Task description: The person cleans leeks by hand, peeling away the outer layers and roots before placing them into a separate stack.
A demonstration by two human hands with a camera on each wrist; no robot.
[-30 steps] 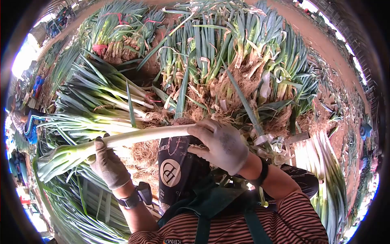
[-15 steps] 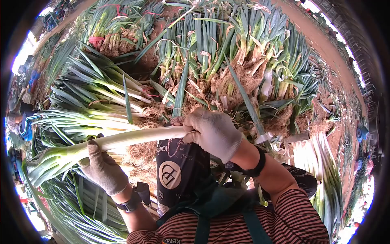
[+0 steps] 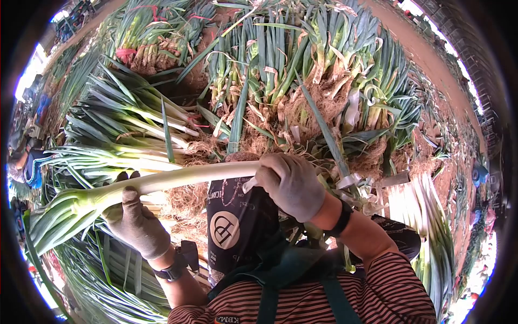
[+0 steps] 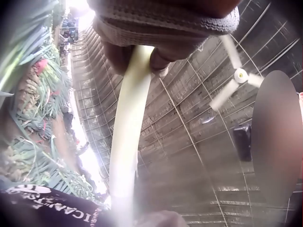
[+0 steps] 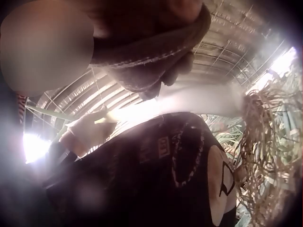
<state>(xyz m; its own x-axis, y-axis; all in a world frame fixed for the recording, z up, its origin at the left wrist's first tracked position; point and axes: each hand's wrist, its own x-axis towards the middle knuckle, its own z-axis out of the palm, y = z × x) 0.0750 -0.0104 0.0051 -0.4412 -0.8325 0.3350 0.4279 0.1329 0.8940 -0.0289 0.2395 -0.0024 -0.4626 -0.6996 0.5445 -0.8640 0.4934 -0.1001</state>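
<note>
A long leek (image 3: pixel 189 176) lies across the front of the body, green leaves at the left, pale stalk toward the right. The gloved left hand (image 3: pixel 137 224) grips it near the leaves, thumb in front, fingers partly behind. At the other end, the gloved right hand (image 3: pixel 291 186) has curled fingers at the pale stalk; whether the small white tip below them is peel or glove, I cannot tell. The left wrist view shows the stalk (image 4: pixel 128 118) between the fingers of the left hand (image 4: pixel 161 23). Roots (image 5: pixel 258 137) hang from the stalk's end in the right wrist view.
Upright leek bundles (image 3: pixel 270 70) stand ahead with brown roots. Loose leeks (image 3: pixel 124 119) are heaped at the left, and pale-stalked ones (image 3: pixel 426 216) lie at the right. A printed dark cloth (image 3: pixel 237 221) covers the leg below the held leek.
The leek and left hand have shifted left since a second ago. The right hand moved left and up, then back right and down along the stalk.
</note>
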